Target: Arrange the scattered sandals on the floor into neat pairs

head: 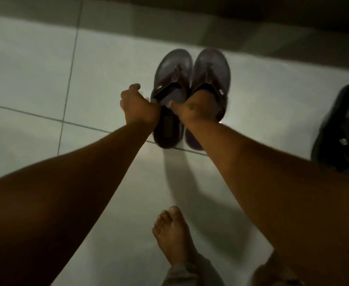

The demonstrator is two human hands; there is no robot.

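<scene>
Two brown thong sandals lie side by side on the pale tiled floor, toes pointing away from me. My left hand [137,105] grips the left sandal [170,93] at its outer edge near the strap. My right hand [198,109] is closed over the strap and midsole of the right sandal [210,67]. Both sandals are blurred by motion, and their heels are partly hidden under my wrists.
A dark sandal or shoe [343,129] lies at the right edge of the floor. A raised step or wall base [169,21] runs along the far side. My bare foot [172,234] stands on the tiles near the bottom.
</scene>
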